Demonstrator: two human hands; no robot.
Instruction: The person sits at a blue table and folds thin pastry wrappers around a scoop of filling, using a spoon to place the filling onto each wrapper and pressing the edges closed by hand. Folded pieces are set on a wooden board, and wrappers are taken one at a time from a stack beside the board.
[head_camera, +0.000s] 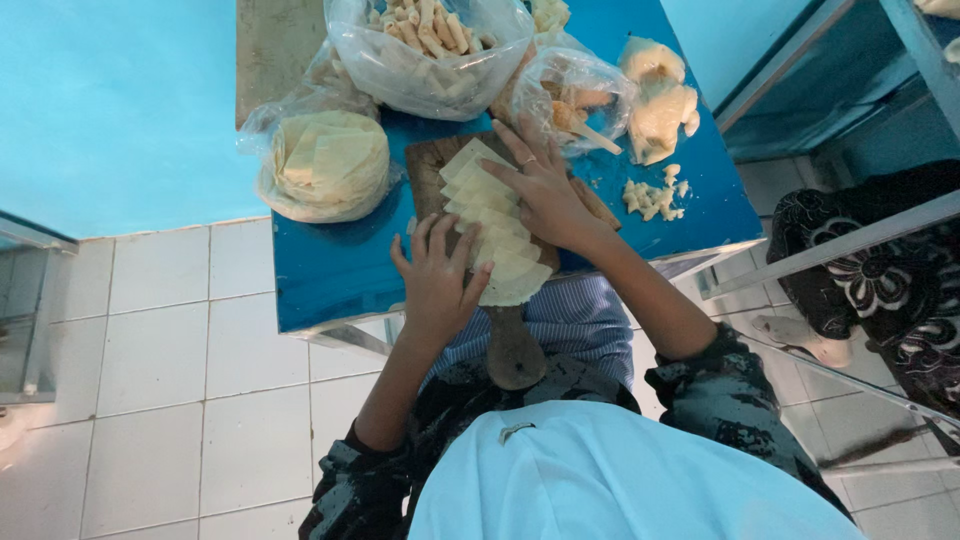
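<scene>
Hands (437, 280) (545, 190), grip apart, lie flat on pale dough sheets (495, 225) atop blue table (330, 265), white floor tiles (170, 400) beneath.

The bag of rolls (430, 45) is running off the top edge, so its mouth is not showing. The right hand (545, 190) is covering part of the fanned sheets (495, 225), and the left hand (435, 280) is hiding their near edge. The board (515, 350) is lying mostly under sheets and hands. The contents of the small bag (575, 95) are blurring behind creased plastic.
</scene>
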